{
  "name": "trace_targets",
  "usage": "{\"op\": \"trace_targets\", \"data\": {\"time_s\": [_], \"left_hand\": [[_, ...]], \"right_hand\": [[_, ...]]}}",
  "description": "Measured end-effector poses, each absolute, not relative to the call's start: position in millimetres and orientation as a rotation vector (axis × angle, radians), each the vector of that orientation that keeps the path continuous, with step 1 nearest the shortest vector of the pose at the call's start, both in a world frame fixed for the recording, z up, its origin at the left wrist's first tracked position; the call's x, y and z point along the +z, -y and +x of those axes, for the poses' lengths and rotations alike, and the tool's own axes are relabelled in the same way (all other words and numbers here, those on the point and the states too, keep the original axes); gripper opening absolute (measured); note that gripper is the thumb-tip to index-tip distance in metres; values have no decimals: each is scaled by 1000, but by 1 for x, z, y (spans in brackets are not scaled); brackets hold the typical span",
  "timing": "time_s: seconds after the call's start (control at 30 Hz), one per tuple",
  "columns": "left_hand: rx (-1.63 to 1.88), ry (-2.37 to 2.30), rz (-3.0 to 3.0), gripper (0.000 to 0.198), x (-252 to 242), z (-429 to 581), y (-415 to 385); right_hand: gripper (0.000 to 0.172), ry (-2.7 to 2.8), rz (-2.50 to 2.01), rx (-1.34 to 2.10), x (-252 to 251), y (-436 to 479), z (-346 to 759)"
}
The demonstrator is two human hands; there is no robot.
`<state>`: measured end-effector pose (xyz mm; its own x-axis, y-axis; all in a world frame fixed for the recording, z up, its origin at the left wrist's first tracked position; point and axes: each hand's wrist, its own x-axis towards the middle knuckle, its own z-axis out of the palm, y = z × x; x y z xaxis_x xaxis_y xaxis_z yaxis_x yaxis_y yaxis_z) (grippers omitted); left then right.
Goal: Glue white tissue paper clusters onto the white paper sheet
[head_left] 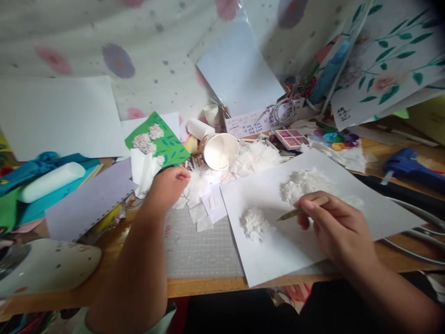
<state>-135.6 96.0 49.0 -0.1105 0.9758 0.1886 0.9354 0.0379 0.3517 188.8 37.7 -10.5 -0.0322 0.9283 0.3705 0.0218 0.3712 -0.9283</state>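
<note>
My right hand [333, 222] is closed round a thin pointed stick [292, 214], its tip over a white sheet [285, 248]. Two textured white paper clumps lie on that sheet: a smaller one [255, 224] left of the stick's tip and a larger one [302, 183] behind my fingers. My left hand [170, 185] is closed by the pile of torn white paper [257, 157], left of the sheet; what its fingers hold, if anything, is too small to make out. Beyond it a paper cup [221, 151] lies tipped with its opening towards me.
A green card with paper flowers [168, 150] leans at the back left. A grey cutting mat [201, 246] lies under the sheet. At the right are a blue glue gun [413, 167], a paint box [291, 139] and cables. A white roll [54, 182] lies at the left.
</note>
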Motion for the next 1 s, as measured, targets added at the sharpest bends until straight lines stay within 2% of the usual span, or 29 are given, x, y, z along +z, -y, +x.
{"op": "trace_targets", "data": {"time_s": [0.13,0.3,0.4,0.53,0.7,0.77,0.87,1.0], "left_hand": [[374,-2123,2123,14,47,-145,-96],[249,-2109,2181,21,39,-139,-97],[275,-2182,2195,23,34,-134,-100],[325,-2239,2211,7,31,-131,-103],[512,-2233,2186,11,42,-128,-98],[726,-2108,2232,11,46,-115,-90],[1028,-1664,2448,9,48,-82,-72],[618,-968,2719,16,42,-38,-48]], "right_hand": [[12,1274,-970,997,-20,-43,195],[17,1308,-956,1002,-17,-43,193],[16,1345,-941,975,-15,-43,192],[13,1361,-920,953,-17,-44,193],[13,1354,-911,959,-18,-44,193],[13,1325,-899,957,-17,-44,191],[16,1268,-864,899,-14,-43,187],[16,1288,-851,807,-12,-41,183]]}}
